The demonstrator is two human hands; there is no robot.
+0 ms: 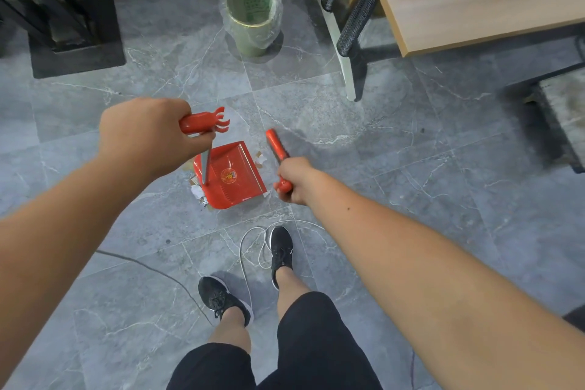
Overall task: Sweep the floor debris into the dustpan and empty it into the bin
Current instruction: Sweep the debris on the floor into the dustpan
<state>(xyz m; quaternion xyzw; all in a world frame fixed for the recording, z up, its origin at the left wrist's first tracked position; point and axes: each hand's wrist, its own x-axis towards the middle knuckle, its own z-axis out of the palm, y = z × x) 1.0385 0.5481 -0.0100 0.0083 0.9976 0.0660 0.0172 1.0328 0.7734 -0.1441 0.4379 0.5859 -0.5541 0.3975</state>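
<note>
While your left hand (148,133) is closed around the red grip at the top of the dustpan's long handle (205,165), a toothed comb piece juts out past your knuckles and the silver shaft runs down to the red dustpan (232,176) sitting on the grey marble-look floor (411,168). Your right hand (292,180) is wrapped tightly around the red handle of the broom (277,146), whose shaft slants away from you just to the right of the pan; its bristle end is blurred and you cannot tell whether it touches the tiles. Torn paper scraps (198,191) lie against the pan's left edge, and more scraps (261,160) sit between the pan and the broom. Beyond the pan, well apart from it, stands the green bin (251,17) lined with a clear plastic bag, upright beside a white pillar base. To the right of the bin are a chair's mesh-padded arm (356,19) and a wooden desk (474,0). Near your black sneakers (280,250) a white cable (250,250) loops across the floor.
</note>
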